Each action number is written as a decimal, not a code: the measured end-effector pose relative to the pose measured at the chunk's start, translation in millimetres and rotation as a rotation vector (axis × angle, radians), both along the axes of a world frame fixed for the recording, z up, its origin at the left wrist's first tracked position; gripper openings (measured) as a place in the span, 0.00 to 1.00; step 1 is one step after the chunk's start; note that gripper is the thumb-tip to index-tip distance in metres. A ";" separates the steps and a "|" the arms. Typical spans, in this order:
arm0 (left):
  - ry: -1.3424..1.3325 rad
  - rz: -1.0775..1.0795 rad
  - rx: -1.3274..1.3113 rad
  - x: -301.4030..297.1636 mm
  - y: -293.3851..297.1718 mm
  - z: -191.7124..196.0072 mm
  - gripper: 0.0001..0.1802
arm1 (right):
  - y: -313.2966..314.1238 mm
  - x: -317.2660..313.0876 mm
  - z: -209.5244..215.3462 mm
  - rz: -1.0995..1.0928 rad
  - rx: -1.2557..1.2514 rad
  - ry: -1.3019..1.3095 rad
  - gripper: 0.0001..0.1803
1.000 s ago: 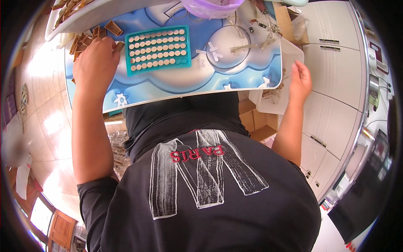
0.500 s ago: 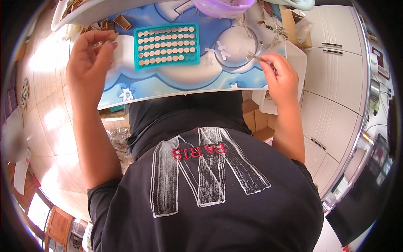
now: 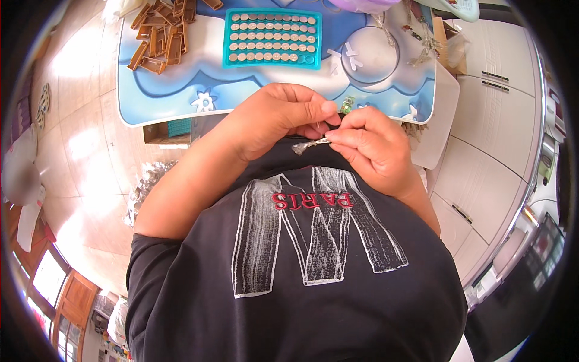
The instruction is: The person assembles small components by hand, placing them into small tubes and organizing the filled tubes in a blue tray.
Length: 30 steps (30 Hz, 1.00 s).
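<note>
My hands meet over my lap at the table's near edge. My right hand [image 3: 375, 145] pinches a thin bundle of wires [image 3: 310, 144], whose silvery, frayed end points left. A small green piece [image 3: 347, 104], possibly a circuit board, sticks up beside the right fingers; whether it joins the bundle is hidden. My left hand [image 3: 277, 114] is closed, its thumb and fingertips pressed together close to the right fingertips; what it pinches is too small to make out. Beyond them, a teal tray [image 3: 227, 53] bears rows of round silver discs [image 3: 268, 36].
Brown open casings [image 3: 158, 42] lie heaped at the table's far left. White plastic crosses [image 3: 352, 55] and loose wired parts [image 3: 427, 43] are on the right. A purple bowl [image 3: 365, 5] stands at the back. White cabinets [image 3: 488, 120] line the right side.
Both hands have come together from opposite sides of the table to its near edge. My right hand has brought the wire bundle along. The view has shifted, showing more brown casings.
</note>
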<state>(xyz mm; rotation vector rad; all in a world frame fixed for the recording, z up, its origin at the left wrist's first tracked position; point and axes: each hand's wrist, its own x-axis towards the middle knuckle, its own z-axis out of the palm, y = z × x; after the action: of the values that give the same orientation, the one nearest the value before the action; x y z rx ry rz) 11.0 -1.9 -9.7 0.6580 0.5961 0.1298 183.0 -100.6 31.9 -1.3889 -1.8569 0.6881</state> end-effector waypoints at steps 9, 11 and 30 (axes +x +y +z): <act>-0.076 0.214 -0.091 -5.2 -9.2 -12.2 0.11 | -2.4 2.7 -17.5 -0.022 -0.073 0.184 0.09; -0.103 0.201 -0.105 -5.5 -10.1 -10.7 0.11 | 2.1 5.7 -20.2 -0.161 -0.053 0.270 0.10; -0.009 0.200 0.095 -4.6 -13.4 -1.7 0.09 | 25.1 -12.2 -26.5 -0.306 0.136 0.071 0.04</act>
<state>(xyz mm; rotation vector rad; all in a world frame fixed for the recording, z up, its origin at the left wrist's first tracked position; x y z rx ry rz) 6.4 -15.4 -11.4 0.6887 0.6499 0.3498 170.8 -75.6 5.4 -1.4960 -1.5613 0.4416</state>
